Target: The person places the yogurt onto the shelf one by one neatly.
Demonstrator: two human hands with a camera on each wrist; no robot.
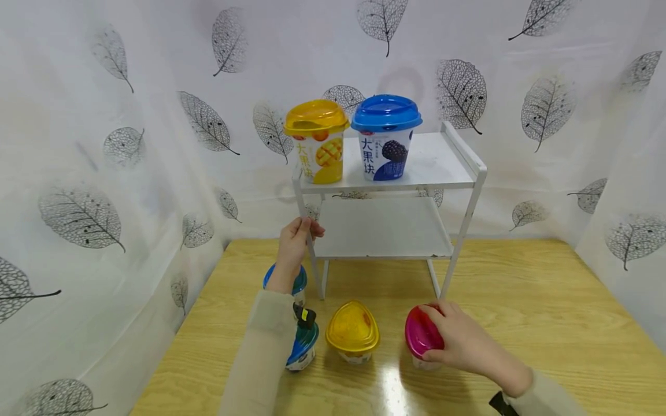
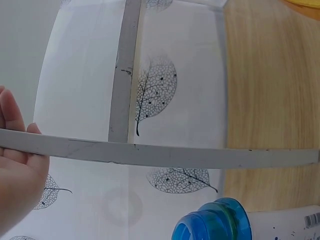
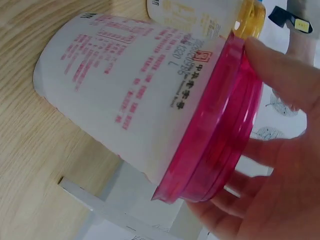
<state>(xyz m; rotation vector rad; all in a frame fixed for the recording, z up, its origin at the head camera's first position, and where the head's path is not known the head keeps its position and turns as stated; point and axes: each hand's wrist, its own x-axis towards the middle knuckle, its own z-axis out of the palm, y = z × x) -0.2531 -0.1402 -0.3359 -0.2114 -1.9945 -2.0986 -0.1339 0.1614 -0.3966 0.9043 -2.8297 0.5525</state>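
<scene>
Apparently two plastic-lidded cups (image 1: pixel 382 141) shelved, four not; left hand (image 1: pixel 296 238) grips white metal rack (image 1: pixel 382 228), right hand (image 1: pixel 463 342) grasps pink-lidded white cup (image 1: pixel 419 337).

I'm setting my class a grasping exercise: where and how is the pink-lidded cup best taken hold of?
Probably by the rim of its lid, from above and the right, where the right hand is. The pink-lidded cup is lid-up, its lid wider than the body, which narrows toward the base. A yellow-lidded cup stands to its left, so the right looks freer.
</scene>
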